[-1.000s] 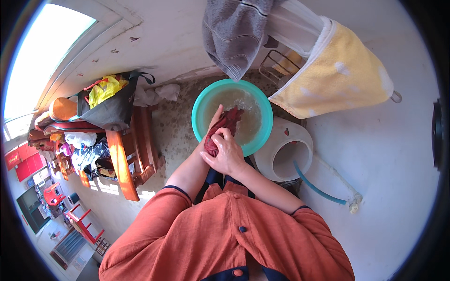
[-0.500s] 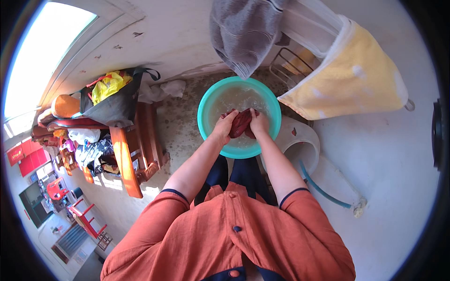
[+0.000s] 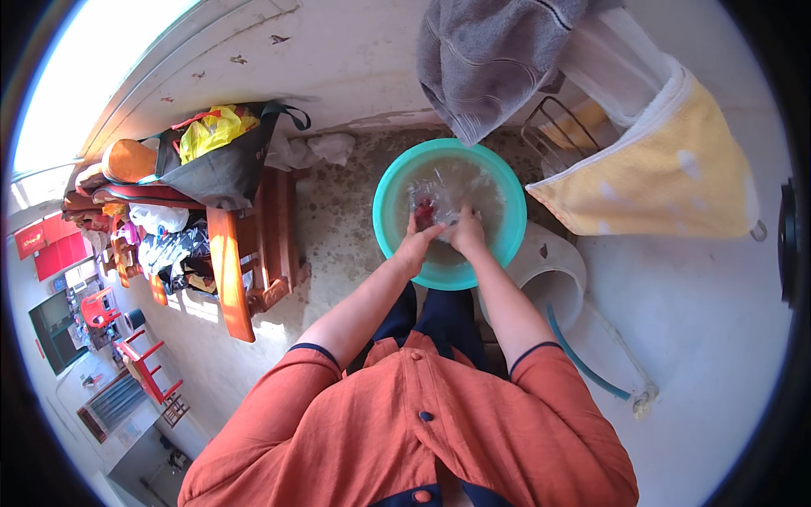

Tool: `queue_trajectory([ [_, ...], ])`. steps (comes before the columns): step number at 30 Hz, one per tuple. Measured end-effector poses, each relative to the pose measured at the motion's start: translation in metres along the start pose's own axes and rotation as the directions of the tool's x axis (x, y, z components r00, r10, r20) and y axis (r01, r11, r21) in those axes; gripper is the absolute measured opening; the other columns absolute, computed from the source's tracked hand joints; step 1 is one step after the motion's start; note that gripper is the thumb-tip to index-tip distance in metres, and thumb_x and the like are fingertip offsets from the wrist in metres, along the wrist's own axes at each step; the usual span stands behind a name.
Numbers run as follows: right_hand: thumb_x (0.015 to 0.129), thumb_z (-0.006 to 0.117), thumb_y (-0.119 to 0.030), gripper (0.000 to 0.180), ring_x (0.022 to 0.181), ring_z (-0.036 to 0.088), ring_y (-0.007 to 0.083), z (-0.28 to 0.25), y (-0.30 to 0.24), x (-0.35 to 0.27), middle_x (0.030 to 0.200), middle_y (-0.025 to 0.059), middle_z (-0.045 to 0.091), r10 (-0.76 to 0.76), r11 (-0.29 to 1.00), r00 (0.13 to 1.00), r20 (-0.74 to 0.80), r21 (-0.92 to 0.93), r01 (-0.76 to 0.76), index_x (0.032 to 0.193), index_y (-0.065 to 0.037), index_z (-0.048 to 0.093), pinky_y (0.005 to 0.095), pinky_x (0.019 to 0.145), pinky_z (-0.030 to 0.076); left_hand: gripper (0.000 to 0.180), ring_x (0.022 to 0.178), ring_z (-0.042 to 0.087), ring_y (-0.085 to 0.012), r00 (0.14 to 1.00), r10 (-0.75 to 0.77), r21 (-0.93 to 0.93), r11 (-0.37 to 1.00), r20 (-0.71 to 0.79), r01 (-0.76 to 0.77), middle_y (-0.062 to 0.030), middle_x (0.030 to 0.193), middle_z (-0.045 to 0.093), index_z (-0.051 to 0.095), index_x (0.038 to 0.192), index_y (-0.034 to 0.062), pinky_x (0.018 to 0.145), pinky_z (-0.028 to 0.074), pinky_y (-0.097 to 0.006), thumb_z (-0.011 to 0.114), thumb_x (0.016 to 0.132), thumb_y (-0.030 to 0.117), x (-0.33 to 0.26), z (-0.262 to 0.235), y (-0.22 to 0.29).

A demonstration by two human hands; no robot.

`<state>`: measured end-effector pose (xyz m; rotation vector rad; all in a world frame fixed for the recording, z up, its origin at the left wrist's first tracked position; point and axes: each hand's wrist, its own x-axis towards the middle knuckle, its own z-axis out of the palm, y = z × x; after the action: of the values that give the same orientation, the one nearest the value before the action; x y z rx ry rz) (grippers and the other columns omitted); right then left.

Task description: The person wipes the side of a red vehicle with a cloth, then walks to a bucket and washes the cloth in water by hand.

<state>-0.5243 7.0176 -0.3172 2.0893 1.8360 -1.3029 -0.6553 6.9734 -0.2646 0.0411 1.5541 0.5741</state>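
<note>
Head view, red cloth [image 3: 425,208] in basin [image 3: 384,211], beyond left hand [image 3: 415,247], near right hand [image 3: 467,232], grips unclear

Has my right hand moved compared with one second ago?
Yes: judged against the turquoise basin, the right hand has moved forward and somewhat right, from around the near rim to farther inside, right of the middle.
</note>
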Motion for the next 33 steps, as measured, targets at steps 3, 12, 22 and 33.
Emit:
queue_trajectory([
  [3, 0.074, 0.058, -0.013, 0.055, 0.084, 0.067, 0.0311, -0.067, -0.046, -0.047, 0.093, 0.0185, 0.068, -0.059, 0.918, 0.989, 0.133, 0.398, 0.002, 0.127, -0.004, 0.049, 0.0410, 0.077, 0.053, 0.082, 0.132, 0.034, -0.0303, 0.981, -0.093, -0.284, 0.949, 0.171, 0.139, -0.0092, 0.146, 0.034, 0.022, 0.147, 0.0218, 0.097, 0.033, -0.061, 0.063, 0.082, 0.052, 0.002, 0.006, 0.006],
  [12, 0.082, 0.065, -0.027, 0.030, 0.082, 0.064, 0.0366, -0.098, -0.094, -0.165, 0.086, 0.0187, 0.066, -0.414, 0.826, 0.902, -0.122, 0.366, 0.428, 0.102, -0.006, 0.058, 0.0451, 0.070, 0.051, 0.039, 0.085, 0.055, -0.0144, 0.807, 0.261, -0.625, 0.763, 0.530, 0.164, 0.0004, 0.098, 0.060, 0.058, 0.101, 0.0207, 0.069, 0.047, -0.031, 0.058, 0.085, 0.056, 0.020, 0.023, 0.011],
  [22, 0.091, 0.044, -0.047, 0.042, 0.075, 0.063, 0.0405, -0.053, -0.083, -0.068, 0.082, 0.0195, 0.066, -0.113, 0.992, 0.960, -0.257, 0.031, 0.125, 0.088, -0.009, 0.059, 0.0521, 0.069, 0.049, 0.028, 0.086, 0.060, -0.0281, 0.688, 0.392, -0.752, 0.561, 0.610, 0.347, -0.0110, 0.093, 0.065, 0.061, 0.091, 0.0120, 0.074, 0.047, -0.048, 0.049, 0.093, 0.038, 0.021, 0.013, -0.005],
  [33, 0.090, 0.047, -0.048, 0.059, 0.106, 0.053, 0.0461, -0.019, 0.009, -0.005, 0.119, 0.0295, 0.051, 0.274, 0.931, 0.945, -0.177, 0.295, -0.214, 0.126, -0.001, 0.040, 0.0488, 0.092, 0.043, 0.062, 0.093, 0.061, -0.0240, 0.988, 0.153, -0.367, 0.920, 0.018, -0.136, -0.0115, 0.116, 0.058, 0.040, 0.132, 0.0075, 0.078, 0.052, -0.038, 0.068, 0.077, 0.007, 0.008, 0.009, 0.012],
])
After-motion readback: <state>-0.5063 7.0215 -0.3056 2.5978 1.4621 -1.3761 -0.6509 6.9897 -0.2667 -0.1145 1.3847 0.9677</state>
